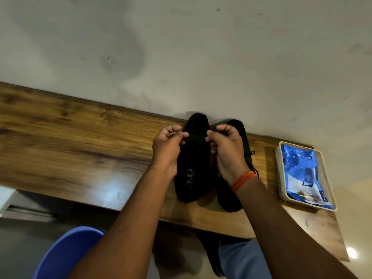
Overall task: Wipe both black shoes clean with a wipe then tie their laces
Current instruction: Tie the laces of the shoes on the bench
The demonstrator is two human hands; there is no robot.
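Shoes side by side on wooden surface (80,137), toes toward the wall. Left shoe (193,168) sits between the two hands; right shoe (237,198) just beside it, partly hidden under the right wrist. Left hand (167,150) and right hand (227,150) both have fingers curled, each grip pinching black lace (196,138) over the left shoe's throat. Right shoe's lace ends hang loose at its right side. Blue wipe pack (302,174) lies in tray (278,174), well right of the shoes.
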